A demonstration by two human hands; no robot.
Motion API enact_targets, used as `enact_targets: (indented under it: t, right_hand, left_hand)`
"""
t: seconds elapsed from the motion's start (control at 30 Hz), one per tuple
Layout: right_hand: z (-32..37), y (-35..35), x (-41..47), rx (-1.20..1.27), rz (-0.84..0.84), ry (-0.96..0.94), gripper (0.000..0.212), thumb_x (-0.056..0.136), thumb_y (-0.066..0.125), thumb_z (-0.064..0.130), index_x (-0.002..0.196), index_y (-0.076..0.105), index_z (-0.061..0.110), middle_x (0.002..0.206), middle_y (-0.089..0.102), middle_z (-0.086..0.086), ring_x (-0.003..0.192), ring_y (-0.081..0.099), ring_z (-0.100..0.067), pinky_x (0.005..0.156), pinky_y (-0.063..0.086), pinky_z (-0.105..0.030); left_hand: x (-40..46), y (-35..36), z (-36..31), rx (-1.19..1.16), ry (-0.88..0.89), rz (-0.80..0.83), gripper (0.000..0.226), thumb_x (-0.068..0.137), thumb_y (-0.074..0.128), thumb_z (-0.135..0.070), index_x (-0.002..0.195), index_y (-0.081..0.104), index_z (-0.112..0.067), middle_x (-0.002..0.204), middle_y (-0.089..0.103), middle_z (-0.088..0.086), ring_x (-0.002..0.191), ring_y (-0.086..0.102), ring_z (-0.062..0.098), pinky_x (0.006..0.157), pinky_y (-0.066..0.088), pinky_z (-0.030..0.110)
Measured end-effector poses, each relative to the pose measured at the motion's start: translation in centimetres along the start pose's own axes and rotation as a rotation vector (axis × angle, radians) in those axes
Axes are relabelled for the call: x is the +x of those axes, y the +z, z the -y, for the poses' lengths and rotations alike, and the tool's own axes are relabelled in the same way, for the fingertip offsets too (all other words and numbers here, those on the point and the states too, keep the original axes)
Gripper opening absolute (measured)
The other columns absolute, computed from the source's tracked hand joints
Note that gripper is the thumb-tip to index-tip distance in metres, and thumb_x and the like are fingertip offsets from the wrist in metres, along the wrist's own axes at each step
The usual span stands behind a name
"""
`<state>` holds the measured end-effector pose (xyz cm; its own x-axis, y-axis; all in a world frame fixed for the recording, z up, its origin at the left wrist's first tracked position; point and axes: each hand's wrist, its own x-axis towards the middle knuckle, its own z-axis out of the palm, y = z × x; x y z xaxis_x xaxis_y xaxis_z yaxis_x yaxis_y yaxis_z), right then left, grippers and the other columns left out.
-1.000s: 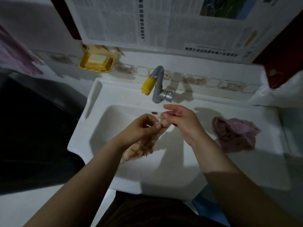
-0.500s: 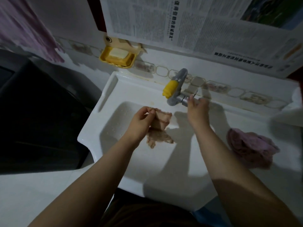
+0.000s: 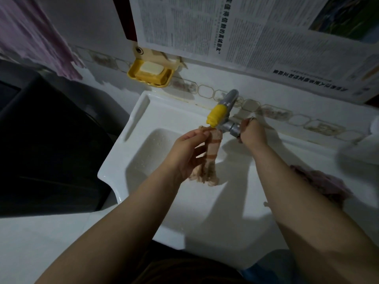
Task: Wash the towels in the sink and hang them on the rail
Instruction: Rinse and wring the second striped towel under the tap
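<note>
Head view: we hold a twisted beige towel with brown stripes [image 3: 212,156] under the yellow-tipped grey tap [image 3: 220,111].
Our left hand [image 3: 187,152] pinches its top over the white sink [image 3: 131,128]; our right hand [image 3: 251,134] grips the tap's metal handle. A crumpled pink towel [image 3: 320,183] lies on the sink's right ledge.

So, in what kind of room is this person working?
Most likely a bathroom or small laundry corner at home. A white sink with a tap stands against a tiled wall, a yellow soap dish hangs beside it, and the left hand holds a wet towel under the spout.
</note>
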<state>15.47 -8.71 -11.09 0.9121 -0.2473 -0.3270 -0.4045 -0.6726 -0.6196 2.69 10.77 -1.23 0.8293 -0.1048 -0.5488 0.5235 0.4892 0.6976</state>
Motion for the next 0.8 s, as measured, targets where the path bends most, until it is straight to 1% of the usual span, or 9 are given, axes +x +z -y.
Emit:
enact_targets:
  t: [0.17, 0.27, 0.33, 0.37, 0.4, 0.47, 0.5, 0.67, 0.8]
  right_hand:
    - [0.5, -0.3, -0.8, 0.085, 0.011, 0.049, 0.020, 0.093, 0.043, 0.028, 0.092, 0.052, 0.010, 0.106, 0.065, -0.027, 0.094, 0.065, -0.044, 0.081, 0.054, -0.055]
    - [2.0, -1.3, -2.3, 0.139, 0.020, 0.083, 0.018, 0.093, 0.046, 0.023, 0.093, 0.055, 0.008, 0.097, 0.066, -0.022, 0.081, 0.067, -0.038, 0.074, 0.057, -0.052]
    - [2.4, -1.5, -2.5, 0.168, 0.034, 0.112, 0.016, 0.094, 0.049, 0.017, 0.094, 0.058, 0.004, 0.088, 0.063, -0.014, 0.065, 0.063, -0.027, 0.061, 0.057, -0.039]
    - [2.4, -1.4, -2.4, 0.152, 0.031, 0.104, 0.016, 0.093, 0.050, 0.016, 0.093, 0.058, 0.003, 0.087, 0.063, -0.014, 0.063, 0.062, -0.025, 0.056, 0.055, -0.034]
    - [2.3, -1.3, -2.2, 0.145, 0.028, 0.096, 0.019, 0.092, 0.050, 0.018, 0.091, 0.059, 0.002, 0.088, 0.065, -0.015, 0.065, 0.064, -0.026, 0.057, 0.056, -0.035]
    - [2.0, -1.2, -1.8, 0.177, 0.021, 0.113, 0.026, 0.091, 0.048, 0.022, 0.092, 0.061, 0.000, 0.093, 0.068, -0.021, 0.077, 0.068, -0.034, 0.066, 0.058, -0.044]
    - [2.0, -1.2, -1.8, 0.191, 0.027, 0.122, 0.026, 0.092, 0.048, 0.022, 0.094, 0.062, 0.000, 0.094, 0.067, -0.020, 0.078, 0.068, -0.035, 0.067, 0.058, -0.044]
    - [2.6, -1.4, -2.5, 0.342, 0.040, 0.184, 0.020, 0.096, 0.047, 0.015, 0.102, 0.060, 0.002, 0.098, 0.063, -0.019, 0.071, 0.061, -0.029, 0.063, 0.053, -0.037]
    - [2.5, -1.5, -2.6, 0.329, 0.032, 0.169, 0.025, 0.097, 0.045, 0.013, 0.108, 0.058, -0.005, 0.102, 0.062, -0.022, 0.077, 0.059, -0.027, 0.063, 0.046, -0.032]
  left_hand:
    - [0.0, 0.4, -0.1, -0.049, -0.028, 0.001, 0.018, 0.095, 0.052, -0.018, 0.107, 0.064, -0.010, 0.100, 0.065, 0.011, 0.094, 0.061, 0.029, 0.089, 0.047, 0.043]
    - [-0.1, 0.5, -0.2, -0.064, -0.038, 0.016, 0.020, 0.096, 0.049, -0.019, 0.108, 0.063, -0.009, 0.091, 0.069, 0.005, 0.086, 0.065, 0.023, 0.077, 0.052, 0.036]
    - [-0.1, 0.5, -0.4, -0.077, -0.047, 0.026, 0.021, 0.097, 0.047, -0.020, 0.106, 0.063, -0.010, 0.088, 0.070, 0.003, 0.082, 0.067, 0.021, 0.073, 0.052, 0.033]
    - [-0.1, 0.6, -0.4, -0.084, -0.053, 0.030, 0.021, 0.097, 0.046, -0.020, 0.104, 0.063, -0.010, 0.087, 0.071, 0.003, 0.079, 0.067, 0.019, 0.071, 0.052, 0.032]
    - [-0.1, 0.7, -0.4, -0.092, -0.063, 0.032, 0.022, 0.098, 0.045, -0.021, 0.103, 0.064, -0.010, 0.085, 0.071, 0.002, 0.075, 0.068, 0.018, 0.066, 0.054, 0.030]
    - [-0.2, 0.9, -0.5, -0.112, -0.083, 0.030, 0.022, 0.098, 0.046, -0.022, 0.100, 0.064, -0.010, 0.080, 0.070, 0.000, 0.067, 0.068, 0.015, 0.054, 0.052, 0.023]
    - [-0.3, 1.0, -0.6, -0.117, -0.090, 0.026, 0.022, 0.098, 0.046, -0.023, 0.100, 0.064, -0.010, 0.077, 0.069, -0.001, 0.064, 0.067, 0.014, 0.051, 0.050, 0.022]
    - [-0.3, 1.1, -0.7, -0.106, -0.102, 0.016, 0.023, 0.098, 0.046, -0.025, 0.101, 0.064, -0.011, 0.076, 0.068, -0.002, 0.064, 0.065, 0.013, 0.052, 0.050, 0.022]
    - [-0.5, 1.1, -0.8, -0.097, -0.103, 0.000, 0.028, 0.099, 0.046, -0.026, 0.113, 0.063, -0.008, 0.089, 0.066, 0.003, 0.074, 0.062, 0.017, 0.054, 0.050, 0.023]
